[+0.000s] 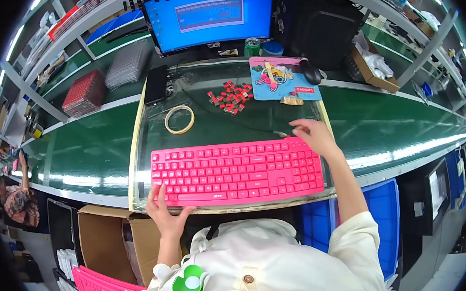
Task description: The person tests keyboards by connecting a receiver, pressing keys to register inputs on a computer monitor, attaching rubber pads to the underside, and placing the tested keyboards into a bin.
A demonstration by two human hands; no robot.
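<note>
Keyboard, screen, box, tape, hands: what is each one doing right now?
Keyboard: flat on the table, held at two corners.
Screen: switched on, blue.
Box: open.
Tape: lying flat, untouched.
Left hand: grip on keyboard's near-left corner.
Right hand: fingers at keyboard's far-right corner.

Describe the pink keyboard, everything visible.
The pink keyboard is a full-size board with number pad, glossy plastic by its look, keys and case the same hot pink. It lies flat, slightly tilted, on the glass-topped bench. The left hand grips its near left corner; the right hand touches its far right corner, where a thin cable leaves it.
</note>
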